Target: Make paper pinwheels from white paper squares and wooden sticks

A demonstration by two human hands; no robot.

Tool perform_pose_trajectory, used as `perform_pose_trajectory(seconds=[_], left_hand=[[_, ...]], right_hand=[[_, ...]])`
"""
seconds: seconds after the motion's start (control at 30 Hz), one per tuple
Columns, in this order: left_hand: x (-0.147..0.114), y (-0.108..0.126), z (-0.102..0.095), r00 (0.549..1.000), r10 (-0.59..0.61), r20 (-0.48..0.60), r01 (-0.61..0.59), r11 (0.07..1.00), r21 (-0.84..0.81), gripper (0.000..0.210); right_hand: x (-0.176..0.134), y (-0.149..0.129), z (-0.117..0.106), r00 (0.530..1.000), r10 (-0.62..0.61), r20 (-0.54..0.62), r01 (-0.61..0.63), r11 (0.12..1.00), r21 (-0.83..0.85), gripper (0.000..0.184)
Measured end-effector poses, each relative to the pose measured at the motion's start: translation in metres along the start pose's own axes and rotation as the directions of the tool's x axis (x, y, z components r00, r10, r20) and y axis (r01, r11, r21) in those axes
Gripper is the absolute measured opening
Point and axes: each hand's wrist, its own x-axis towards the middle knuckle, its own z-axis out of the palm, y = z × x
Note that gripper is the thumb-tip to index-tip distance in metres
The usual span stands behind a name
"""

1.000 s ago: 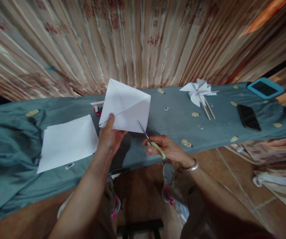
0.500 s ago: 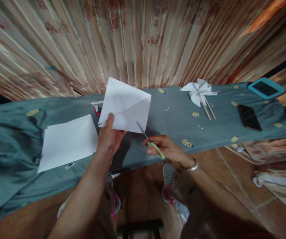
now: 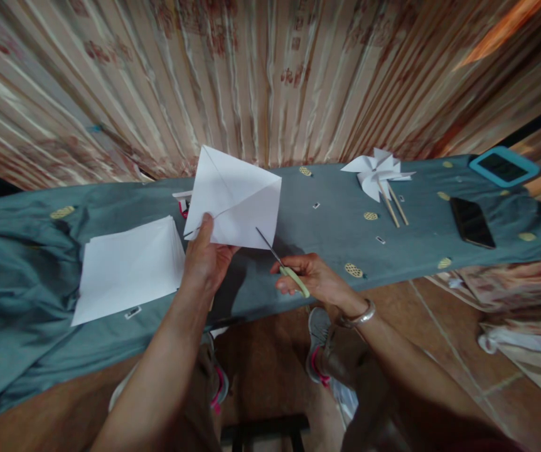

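Observation:
A white square sheet of paper [image 3: 240,188] with diagonal creases is held up over the table. My left hand [image 3: 208,257] grips its lower left edge, thumb on top and fingers beneath. A dark slit shows near the corner by that thumb. My right hand [image 3: 310,276] is closed around the green handles of a pair of scissors [image 3: 294,281]. The scissor blades lie across the paper's lower right corner, pointing up and left. Whether the second blade is under the sheet is hidden.
Left of my hands lies a stack of white paper [image 3: 129,267]. A small red and white object [image 3: 183,206] is partly behind the held sheet. To the right are paper pinwheels [image 3: 378,176] on sticks, a dark phone [image 3: 472,223] and a blue-framed tablet [image 3: 504,167]. A curtain [image 3: 270,81] hangs behind.
The paper and my left hand have shifted slightly to the left. The scissors have moved a little with them, their blades staying at the lower right corner.

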Motion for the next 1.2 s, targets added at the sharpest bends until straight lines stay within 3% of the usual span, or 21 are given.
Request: perform_pose_trajectory(seconds=[0.43,0.93,1.2], left_hand=[[0.0,-0.001,-0.003,0.999,0.027,0.037,-0.028,0.999,0.03,0.014],[-0.01,-0.006,0.003,0.989,-0.079,0.123,0.074,0.996,0.043,0.011],[-0.012,-0.008,0.002,0.988,-0.078,0.137,0.071,0.996,0.056,0.018]], right_hand=[[0.003,0.002,0.002,0.999,-0.006,-0.05,0.007,1.0,0.03,0.052],[-0.001,-0.002,-0.001,0.996,-0.09,-0.03,0.088,0.994,-0.064,0.051],[0.0,-0.002,0.001,0.992,-0.116,-0.05,0.111,0.99,-0.086,0.048]])
